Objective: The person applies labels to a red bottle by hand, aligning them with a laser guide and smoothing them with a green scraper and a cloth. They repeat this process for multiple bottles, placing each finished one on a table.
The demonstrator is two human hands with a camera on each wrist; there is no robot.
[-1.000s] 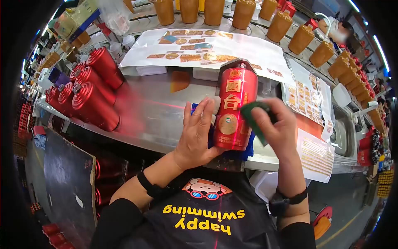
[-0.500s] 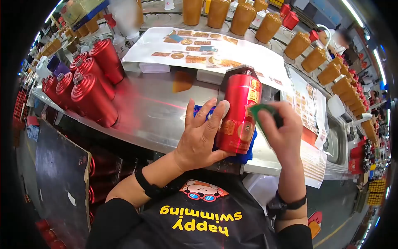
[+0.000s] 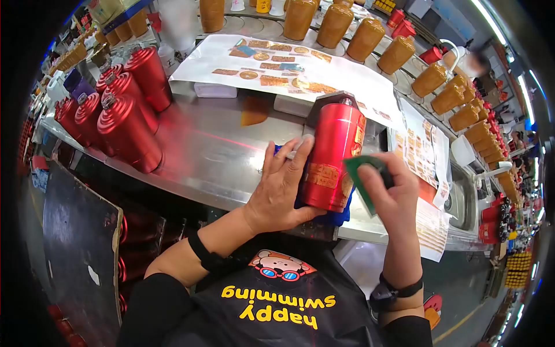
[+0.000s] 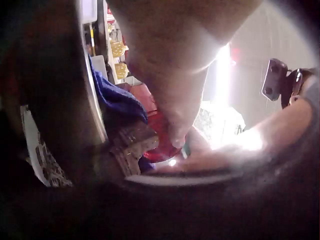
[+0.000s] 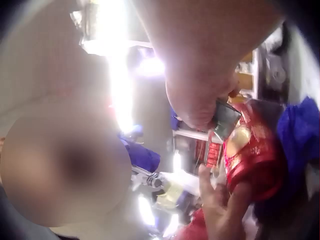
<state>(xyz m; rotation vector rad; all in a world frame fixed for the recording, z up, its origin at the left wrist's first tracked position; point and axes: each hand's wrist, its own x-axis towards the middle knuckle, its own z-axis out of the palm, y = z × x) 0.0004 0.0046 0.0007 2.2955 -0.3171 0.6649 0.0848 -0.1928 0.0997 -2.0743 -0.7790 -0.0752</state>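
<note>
A red bottle [image 3: 332, 156] with gold lettering and a gold label lies tilted on a blue cloth [image 3: 341, 218], its neck pointing away from me. My left hand [image 3: 280, 194] rests against its left side with fingers extended and the thumb near the base. A white cover sits on one left fingertip. In my right hand [image 3: 396, 194] I pinch a flat green scraper [image 3: 359, 176], its edge at the bottle's right side. The right wrist view shows the scraper [image 5: 226, 120] close over the gold decoration on the bottle [image 5: 257, 155].
Several plain red bottles [image 3: 130, 136] stand at the left of the metal counter [image 3: 202, 156]. Behind lies a white sheet of gold decals [image 3: 202, 61]; more decal sheets [image 3: 413, 144] lie at the right. Brown bottles [image 3: 364, 39] line a conveyor at the back, and a sink [image 3: 462, 202] is at right.
The bottle has turned about its long axis, so its large gold characters have rolled to the right and a plainer red side faces up. The scraper still works along its right side.
</note>
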